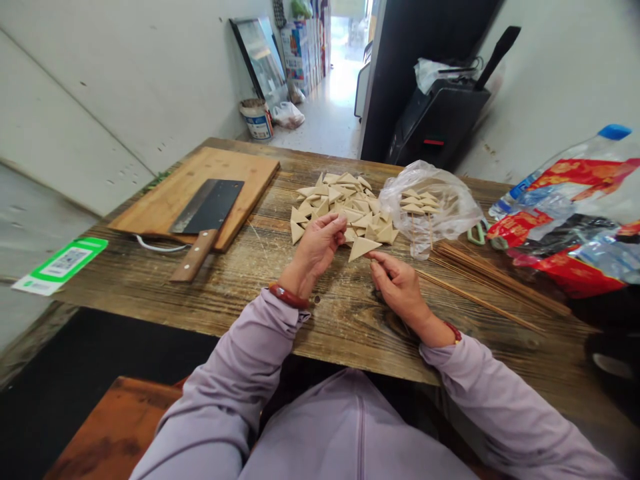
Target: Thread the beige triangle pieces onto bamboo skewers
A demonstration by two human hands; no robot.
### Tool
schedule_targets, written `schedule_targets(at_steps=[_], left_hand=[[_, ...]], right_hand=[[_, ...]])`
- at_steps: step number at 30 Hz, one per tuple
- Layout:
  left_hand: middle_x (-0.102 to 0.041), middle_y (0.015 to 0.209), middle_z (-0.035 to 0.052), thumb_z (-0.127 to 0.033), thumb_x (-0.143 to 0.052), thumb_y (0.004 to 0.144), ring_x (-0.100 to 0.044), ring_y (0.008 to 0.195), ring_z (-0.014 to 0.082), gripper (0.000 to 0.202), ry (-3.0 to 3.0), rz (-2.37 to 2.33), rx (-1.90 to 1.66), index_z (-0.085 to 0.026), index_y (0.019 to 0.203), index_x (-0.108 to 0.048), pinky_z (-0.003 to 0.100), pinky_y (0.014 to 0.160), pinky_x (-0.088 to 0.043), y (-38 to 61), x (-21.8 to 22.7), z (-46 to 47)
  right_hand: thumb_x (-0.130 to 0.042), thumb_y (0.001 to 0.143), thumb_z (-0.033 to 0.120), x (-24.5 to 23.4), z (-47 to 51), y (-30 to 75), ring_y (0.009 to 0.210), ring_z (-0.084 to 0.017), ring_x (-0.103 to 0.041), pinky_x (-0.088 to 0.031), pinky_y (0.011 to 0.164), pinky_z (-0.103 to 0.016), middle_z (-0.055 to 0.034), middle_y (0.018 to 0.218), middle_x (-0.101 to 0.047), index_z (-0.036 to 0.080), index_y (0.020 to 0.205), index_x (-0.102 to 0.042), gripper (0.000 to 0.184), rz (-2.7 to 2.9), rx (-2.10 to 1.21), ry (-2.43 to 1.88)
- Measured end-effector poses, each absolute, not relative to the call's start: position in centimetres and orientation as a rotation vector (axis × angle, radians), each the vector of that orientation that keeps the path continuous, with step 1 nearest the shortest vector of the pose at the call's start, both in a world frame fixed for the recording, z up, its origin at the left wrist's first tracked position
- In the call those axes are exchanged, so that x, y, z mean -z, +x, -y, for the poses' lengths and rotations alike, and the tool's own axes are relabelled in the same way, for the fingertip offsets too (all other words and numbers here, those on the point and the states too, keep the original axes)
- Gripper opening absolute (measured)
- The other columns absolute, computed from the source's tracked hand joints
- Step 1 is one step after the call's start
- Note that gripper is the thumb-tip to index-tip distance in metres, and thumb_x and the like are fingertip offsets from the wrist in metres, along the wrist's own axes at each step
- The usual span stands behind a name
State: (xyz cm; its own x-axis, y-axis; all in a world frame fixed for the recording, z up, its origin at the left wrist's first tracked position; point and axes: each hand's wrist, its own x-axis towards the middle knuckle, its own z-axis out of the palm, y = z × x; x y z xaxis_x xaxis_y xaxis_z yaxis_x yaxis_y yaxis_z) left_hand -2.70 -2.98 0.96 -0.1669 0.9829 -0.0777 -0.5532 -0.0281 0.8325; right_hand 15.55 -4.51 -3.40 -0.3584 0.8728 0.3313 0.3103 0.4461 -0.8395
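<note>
Head view: my left hand (315,253) was curled at the near edge of a pile of triangular beige food pieces (345,200); I could not tell whether it held anything. My right hand (400,287) pinched a bamboo skewer (480,301) beside one loose triangle (363,248). The pile lay on a weathered wooden table (240,293), just left of a plastic bag (435,200).

Your old wood table (340,320), a wood cutting board (195,193) on it, a heap of flat tan triangles (340,203), a clear plastic bag (430,200), a bunch of thin sticks (500,280), a green card (63,265)
</note>
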Motion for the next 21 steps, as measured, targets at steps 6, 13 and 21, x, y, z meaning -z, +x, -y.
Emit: schedule_targets(at_steps=[6,13,21], left_hand=[[-0.055,0.065,-0.0041,-0.018,-0.079,0.071,-0.047,0.055,0.0034,0.018,0.615,-0.922,-1.574,-0.014,0.071,-0.061,0.017,0.052,-0.037,-2.86,-0.96,2.85],[-0.056,0.065,-0.0040,-0.018,-0.079,0.071,-0.047,0.055,0.0026,0.017,0.608,-0.912,-1.612,-0.014,0.073,-0.062,0.016,0.053,-0.037,-2.92,-1.08,2.85],[-0.054,0.063,-0.0037,-0.022,-0.082,0.062,-0.045,0.055,0.0028,0.021,0.687,-0.955,-1.649,-0.013,0.071,-0.065,0.015,0.051,-0.035,-3.13,-0.79,2.69]], right_hand=[[-0.050,0.092,0.032,3.44,4.62,15.59,0.068,-0.019,-0.065,-0.047,0.059,-0.029,-0.0033,0.069,-0.067,0.017,0.111,-0.071,0.032,1.890,-0.898,-1.005],[-0.051,0.091,0.031,3.25,4.60,15.61,0.064,-0.017,-0.064,-0.049,0.064,-0.030,-0.0039,0.072,-0.071,0.016,0.108,-0.072,0.031,1.899,-0.843,-0.978],[-0.051,0.091,0.030,3.59,4.54,15.75,0.055,-0.014,-0.059,-0.045,0.057,-0.027,-0.0012,0.065,-0.067,0.014,0.107,-0.072,0.031,1.908,-0.830,-0.961]])
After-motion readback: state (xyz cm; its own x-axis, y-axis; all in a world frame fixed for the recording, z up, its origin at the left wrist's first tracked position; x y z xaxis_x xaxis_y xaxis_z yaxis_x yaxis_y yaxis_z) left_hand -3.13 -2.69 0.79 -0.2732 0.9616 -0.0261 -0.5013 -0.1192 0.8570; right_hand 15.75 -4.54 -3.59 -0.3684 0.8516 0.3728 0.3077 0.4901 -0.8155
